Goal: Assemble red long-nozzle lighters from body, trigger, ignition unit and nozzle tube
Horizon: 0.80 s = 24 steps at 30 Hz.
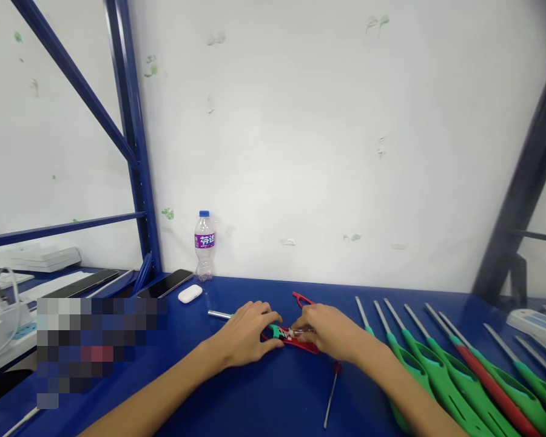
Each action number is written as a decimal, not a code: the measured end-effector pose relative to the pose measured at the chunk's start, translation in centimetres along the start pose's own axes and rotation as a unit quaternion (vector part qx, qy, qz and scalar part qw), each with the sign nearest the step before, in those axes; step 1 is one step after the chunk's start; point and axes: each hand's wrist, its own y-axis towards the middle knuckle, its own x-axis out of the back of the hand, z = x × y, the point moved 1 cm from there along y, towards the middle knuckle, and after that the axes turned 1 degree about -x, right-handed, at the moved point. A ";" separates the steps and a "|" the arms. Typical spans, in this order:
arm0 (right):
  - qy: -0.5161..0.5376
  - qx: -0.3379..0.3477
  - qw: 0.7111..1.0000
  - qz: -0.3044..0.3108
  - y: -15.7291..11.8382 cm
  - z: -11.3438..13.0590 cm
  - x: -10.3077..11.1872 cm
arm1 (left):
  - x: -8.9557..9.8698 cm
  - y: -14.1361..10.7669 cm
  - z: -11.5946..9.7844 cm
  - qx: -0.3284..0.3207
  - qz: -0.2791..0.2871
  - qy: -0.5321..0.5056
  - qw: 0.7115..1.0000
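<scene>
Hands first: what are they up to?

Both are around the middle of the blue desk (255, 397), on a red long-neck lighter (304, 346) lying there with its handle opened up, guts showing. Left hand (249, 331) is closed around the neck end, thumb and index either side of the green collar (276, 331), and the metal tube (218, 314) sticks out past it toward the desk's left edge. Right hand (330, 331) is over the handle, fingers bent in at the pale inner parts (292, 333). Can't tell if it's actually pinching one, the fingers cover it.

So are the two hands touching?

Nope, small gap, collar and innards between them. Also a red looped piece (304, 299) pokes out on the back-edge side of the right hand, no clue if it's attached.

Any tools?

Yeah, a screwdriver (332, 392) with a red handle, just nearer than the right hand, shaft pointing toward the front edge.

And the rest?

Right side: a row of green long-neck lighters (446, 379), tubes toward the back edge, one red-handled one (494, 385) mixed in. Back edge, left of middle: an upright clear bottle (204, 259) with a purple label, then a white earbud case (190, 294) and a dark phone (166, 284) toward the back left corner.
</scene>
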 end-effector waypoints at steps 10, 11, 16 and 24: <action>0.011 -0.016 1.000 0.003 0.0 -0.4 -0.1 | 0.2 0.0 -0.2 -0.043 -0.025 -0.004 0.999; 0.009 -0.017 1.000 0.005 0.0 -0.3 -0.1 | 0.2 0.0 -0.2 -0.044 -0.027 -0.003 0.999; -0.006 -0.013 1.000 0.013 0.1 0.0 0.2 | 0.4 0.0 -0.3 -0.061 -0.016 0.006 0.998; -0.062 -0.019 0.998 -0.024 0.0 0.1 0.4 | 0.5 0.1 -0.3 -0.059 -0.009 -0.002 0.998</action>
